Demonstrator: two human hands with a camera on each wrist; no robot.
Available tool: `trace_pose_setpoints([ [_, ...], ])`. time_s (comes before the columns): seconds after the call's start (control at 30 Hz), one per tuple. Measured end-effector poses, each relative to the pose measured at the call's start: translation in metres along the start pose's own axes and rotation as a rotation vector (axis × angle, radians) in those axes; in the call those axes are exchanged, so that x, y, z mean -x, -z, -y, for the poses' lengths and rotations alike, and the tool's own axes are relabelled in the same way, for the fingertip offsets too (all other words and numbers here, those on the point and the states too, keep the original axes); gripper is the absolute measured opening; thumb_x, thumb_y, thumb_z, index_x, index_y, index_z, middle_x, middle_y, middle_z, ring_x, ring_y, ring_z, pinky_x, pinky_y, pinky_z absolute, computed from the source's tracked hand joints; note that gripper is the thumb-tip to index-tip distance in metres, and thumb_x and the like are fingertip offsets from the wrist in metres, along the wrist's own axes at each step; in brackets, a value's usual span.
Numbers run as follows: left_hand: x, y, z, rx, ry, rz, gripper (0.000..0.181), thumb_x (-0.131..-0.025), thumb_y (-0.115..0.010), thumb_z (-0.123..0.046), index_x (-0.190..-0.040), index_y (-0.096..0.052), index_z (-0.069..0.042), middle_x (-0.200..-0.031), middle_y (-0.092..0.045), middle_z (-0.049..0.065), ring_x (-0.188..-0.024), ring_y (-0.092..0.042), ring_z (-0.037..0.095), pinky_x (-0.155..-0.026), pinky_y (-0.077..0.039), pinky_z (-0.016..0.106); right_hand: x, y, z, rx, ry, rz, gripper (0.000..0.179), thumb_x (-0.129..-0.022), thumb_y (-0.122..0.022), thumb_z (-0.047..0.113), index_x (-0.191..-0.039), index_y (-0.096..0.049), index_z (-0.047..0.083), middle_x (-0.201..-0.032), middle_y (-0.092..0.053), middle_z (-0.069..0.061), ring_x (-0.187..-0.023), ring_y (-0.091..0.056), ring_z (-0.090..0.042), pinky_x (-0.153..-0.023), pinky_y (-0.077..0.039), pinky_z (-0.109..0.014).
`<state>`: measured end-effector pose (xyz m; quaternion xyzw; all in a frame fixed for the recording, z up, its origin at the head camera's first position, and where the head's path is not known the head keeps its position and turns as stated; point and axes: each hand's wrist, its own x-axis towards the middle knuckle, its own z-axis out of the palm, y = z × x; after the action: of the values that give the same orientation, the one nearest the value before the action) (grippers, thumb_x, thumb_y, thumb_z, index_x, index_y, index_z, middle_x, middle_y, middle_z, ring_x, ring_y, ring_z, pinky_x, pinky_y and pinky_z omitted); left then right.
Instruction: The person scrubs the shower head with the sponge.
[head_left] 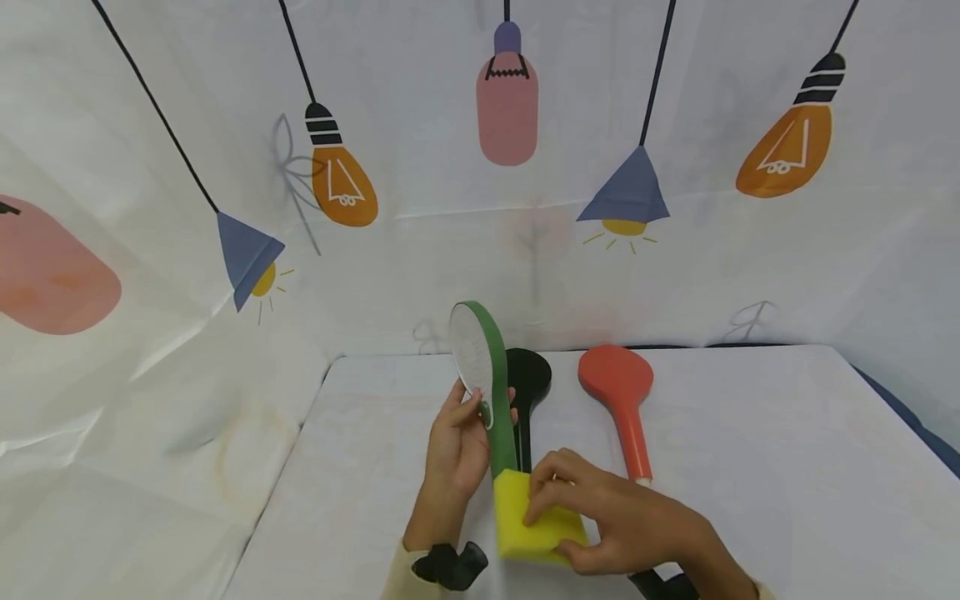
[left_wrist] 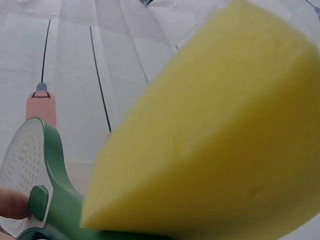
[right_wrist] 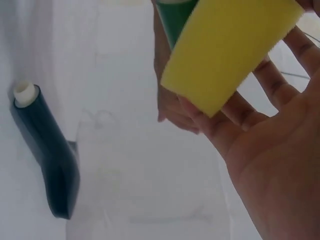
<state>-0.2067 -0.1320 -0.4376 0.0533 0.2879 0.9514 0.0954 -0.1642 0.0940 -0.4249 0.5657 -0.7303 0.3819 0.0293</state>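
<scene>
A green shower head (head_left: 498, 367) with a white spray face stands upright in my left hand (head_left: 459, 446). In the left wrist view, a digit touches the spray face beside the green button (left_wrist: 38, 202). My right hand (head_left: 630, 515) pinches a yellow sponge (head_left: 516, 521) against the lower handle in the head view. Much of the left wrist view is filled by the sponge (left_wrist: 200, 135), which hides the handle behind it. The right wrist view shows the right fingers (right_wrist: 240, 107) bent around the sponge's edge.
A black shower head (head_left: 529, 375) lies just behind the green one. Right of it lies a red shower head (head_left: 618, 379), handle toward me. In the right wrist view a dark shower head (right_wrist: 50, 155) with a white connector lies on the white table (head_left: 750, 467). A lamp-patterned sheet (head_left: 435, 250) hangs behind.
</scene>
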Motion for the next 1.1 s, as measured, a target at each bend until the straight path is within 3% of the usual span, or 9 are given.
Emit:
trace_pose_setpoints([
  [0.1, 0.001, -0.001, 0.002, 0.026, 0.021, 0.074, 0.036, -0.11, -0.035, -0.019, -0.146, -0.033, -0.02, -0.127, -0.06, 0.004, -0.111, -0.066, 0.019, -0.096, -0.056, 0.035, -0.001, -0.003, 0.0, 0.026, -0.015, -0.034, 0.052, -0.079, -0.079, 0.008, -0.122, -0.059, 0.029, -0.122, -0.048, 0.007, -0.112, -0.052, -0.006, -0.091, -0.054, -0.02],
  [0.2, 0.0, -0.002, 0.005, -0.018, 0.013, 0.141, 0.038, -0.11, -0.032, -0.02, -0.149, -0.03, -0.019, -0.13, -0.059, 0.007, -0.111, -0.064, 0.018, -0.097, -0.055, 0.032, -0.002, -0.005, 0.001, 0.043, -0.035, -0.062, 0.05, -0.081, -0.079, 0.01, -0.123, -0.06, 0.029, -0.122, -0.049, 0.007, -0.111, -0.052, -0.006, -0.09, -0.055, -0.021],
  [0.4, -0.002, -0.003, 0.01, -0.11, 0.004, 0.189, 0.065, -0.099, -0.061, -0.018, -0.152, -0.025, -0.018, -0.14, -0.051, 0.008, -0.105, -0.063, 0.014, -0.093, -0.055, 0.024, -0.004, -0.003, 0.002, 0.087, -0.053, -0.107, 0.052, -0.08, -0.079, 0.009, -0.124, -0.06, 0.029, -0.123, -0.05, 0.006, -0.111, -0.052, -0.007, -0.091, -0.055, -0.021],
  [0.53, -0.001, -0.002, 0.014, -0.098, 0.021, 0.22, 0.066, -0.089, -0.071, -0.037, -0.14, -0.038, -0.012, -0.12, -0.062, 0.005, -0.092, -0.068, 0.011, -0.089, -0.057, 0.023, -0.005, -0.003, 0.0, 0.143, -0.023, -0.169, 0.054, -0.079, -0.08, 0.008, -0.126, -0.06, 0.027, -0.124, -0.05, 0.004, -0.113, -0.051, -0.007, -0.094, -0.053, -0.018],
  [0.67, 0.003, -0.002, 0.02, -0.12, 0.051, 0.224, 0.064, -0.086, -0.068, -0.051, -0.128, -0.049, -0.007, -0.103, -0.065, 0.002, -0.09, -0.066, 0.01, -0.088, -0.056, 0.023, -0.004, -0.005, -0.003, 0.235, 0.005, -0.243, 0.049, -0.081, -0.078, 0.011, -0.125, -0.062, 0.025, -0.125, -0.05, 0.002, -0.115, -0.05, -0.009, -0.095, -0.05, -0.014],
  [0.9, 0.005, -0.007, 0.024, -0.167, 0.023, 0.36, 0.067, -0.1, -0.045, -0.049, -0.152, -0.029, -0.009, -0.138, -0.057, 0.009, -0.108, -0.062, 0.013, -0.096, -0.054, 0.028, -0.004, -0.001, -0.009, 0.338, -0.023, -0.351, 0.028, -0.093, -0.065, 0.021, -0.121, -0.064, 0.022, -0.125, -0.052, -0.002, -0.118, -0.048, -0.015, -0.1, -0.046, -0.012],
  [1.1, 0.008, -0.011, 0.026, -0.193, 0.107, 0.311, 0.046, -0.103, -0.043, -0.04, -0.136, -0.047, -0.008, -0.13, -0.061, 0.002, -0.119, -0.058, 0.01, -0.105, -0.047, 0.027, 0.0, 0.014, -0.013, 0.403, -0.064, -0.49, 0.035, -0.101, -0.05, 0.038, -0.124, -0.064, 0.016, -0.125, -0.053, -0.009, -0.117, -0.049, -0.018, -0.102, -0.042, -0.009],
])
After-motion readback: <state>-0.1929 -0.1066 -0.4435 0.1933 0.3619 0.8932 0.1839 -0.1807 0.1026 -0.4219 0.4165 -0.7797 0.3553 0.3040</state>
